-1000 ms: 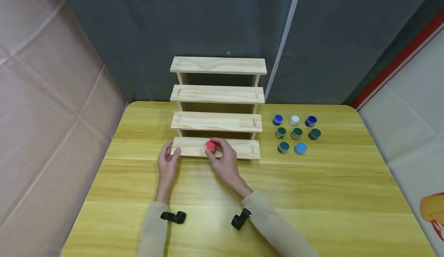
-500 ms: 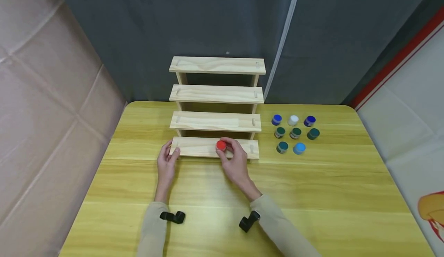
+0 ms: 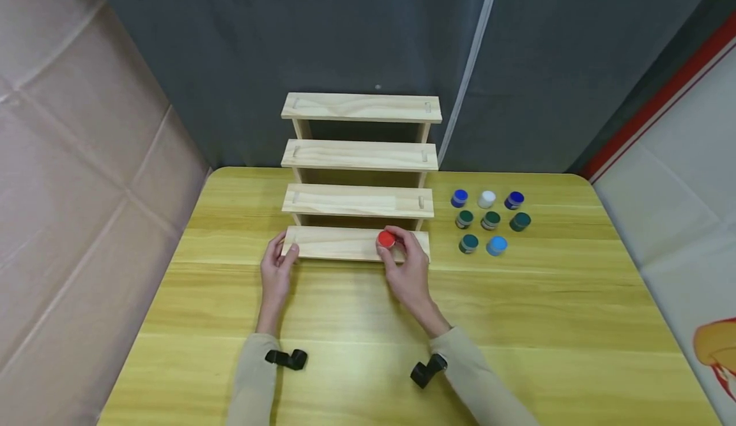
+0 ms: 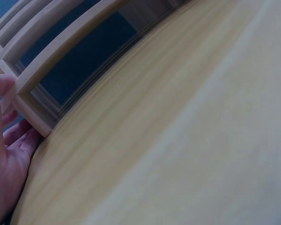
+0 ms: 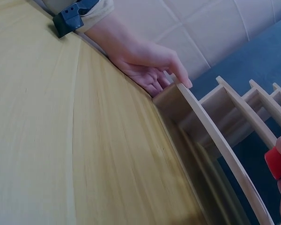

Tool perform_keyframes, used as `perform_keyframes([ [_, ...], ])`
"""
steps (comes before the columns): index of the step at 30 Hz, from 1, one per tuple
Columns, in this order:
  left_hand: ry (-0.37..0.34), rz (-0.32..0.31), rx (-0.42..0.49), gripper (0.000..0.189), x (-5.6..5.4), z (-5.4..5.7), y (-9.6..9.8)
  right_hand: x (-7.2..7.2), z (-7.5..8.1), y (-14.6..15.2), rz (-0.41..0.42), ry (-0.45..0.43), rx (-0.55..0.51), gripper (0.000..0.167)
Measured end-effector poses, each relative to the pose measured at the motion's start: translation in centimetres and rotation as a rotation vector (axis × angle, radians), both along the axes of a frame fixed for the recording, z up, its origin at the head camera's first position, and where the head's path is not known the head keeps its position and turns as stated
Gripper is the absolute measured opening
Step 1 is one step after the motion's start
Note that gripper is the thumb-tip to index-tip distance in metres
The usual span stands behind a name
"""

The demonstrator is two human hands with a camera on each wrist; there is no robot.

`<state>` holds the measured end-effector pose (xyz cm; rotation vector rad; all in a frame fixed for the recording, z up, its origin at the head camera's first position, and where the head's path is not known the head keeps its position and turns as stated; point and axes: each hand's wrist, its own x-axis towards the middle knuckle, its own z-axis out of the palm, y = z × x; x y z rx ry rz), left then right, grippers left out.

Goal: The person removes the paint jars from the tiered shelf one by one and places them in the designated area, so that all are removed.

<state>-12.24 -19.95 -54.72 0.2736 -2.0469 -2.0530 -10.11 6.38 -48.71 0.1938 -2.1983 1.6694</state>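
Note:
A stepped wooden rack (image 3: 359, 158) with several shelves stands at the back of the table. My left hand (image 3: 277, 276) holds the left end of its lowest shelf (image 3: 333, 244); in the right wrist view the left thumb lies on the board's edge and the fingers are below it. With thumb and fingers my right hand (image 3: 409, 276) pinches a small jar with a red lid (image 3: 386, 239) at the right part of that shelf. The red jar (image 5: 277, 163) shows at the right edge of the right wrist view. Whether it touches the board cannot be told.
Right of the rack stand several small jars: blue-lidded (image 3: 459, 198), white-lidded (image 3: 487, 199), dark green-lidded (image 3: 490, 220) and light blue-lidded (image 3: 497, 245). The wooden table (image 3: 356, 362) reaches a dark grey curtain (image 3: 259, 43) behind the rack.
My right hand has moved to the right along the lowest shelf with the red-lidded jar pinched in it. The left hand has stayed on the shelf's left end.

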Motion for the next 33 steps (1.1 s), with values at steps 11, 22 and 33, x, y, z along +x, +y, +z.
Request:
perform_keyframes([
  [11, -0.006, 0.002, 0.012, 0.047, 0.0, 0.4, 0.0, 0.2, -0.2, 2.4, -0.070, -0.060, -0.067, 0.040],
  [22, -0.019, -0.019, 0.017, 0.048, 0.5, 2.0, 0.3, 1.5, 2.2, 3.6, -0.183, -0.060, -0.054, 0.039],
  [33, -0.005, -0.017, 0.001, 0.047, 0.8, 2.4, 0.4, 2.2, 2.5, 6.3, -0.264, -0.052, -0.061, 0.037],
])
